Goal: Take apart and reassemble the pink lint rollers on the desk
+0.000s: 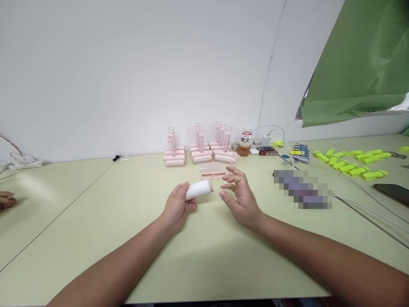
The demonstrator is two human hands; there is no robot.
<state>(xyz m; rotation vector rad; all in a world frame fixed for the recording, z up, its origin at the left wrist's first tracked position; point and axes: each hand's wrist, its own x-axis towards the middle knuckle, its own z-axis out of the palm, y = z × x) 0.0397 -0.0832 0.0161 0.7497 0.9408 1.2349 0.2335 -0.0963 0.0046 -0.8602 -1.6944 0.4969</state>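
L hand [177,207] is closed round a white lint-roller refill roll [198,189], gripping its near end; the roll sticks out to the right, tilted slightly up, held above the pale green tabletop [204,256]. R hand [240,197] is just beside the roll's free end, not touching it. Fingers are spread and half-curled. They may be holding a clear plastic cover, but it's too faint to tell, so I read it as open w/ nothing certain in it.

Landmark = the roll. Just behind it, flat on the table, lies a pink roller frame/tray [212,174]. Further behind, near the wall, are rows of assembled pink lint rollers [200,150] standing w/ handles up. Behind and right of the roll is a brown drink bottle [245,143], then chargers and white cables [275,130]. Well right of it lies a heap of yellow-green plastic parts [351,164].

Risks, as I judge them:
- Grip is only on one end of the roll, so it could pivot or slip out and roll off across the table.
- If the sticky sheet is exposed, the fingers of the R hand could foul it or catch on it.
- A wide R-hand sweep could knock the pink frame back into the standing rollers, which look top-heavy and could topple in a row.
- The bottle sits near the chargers, so a knock there could mean a spill on the electrics.
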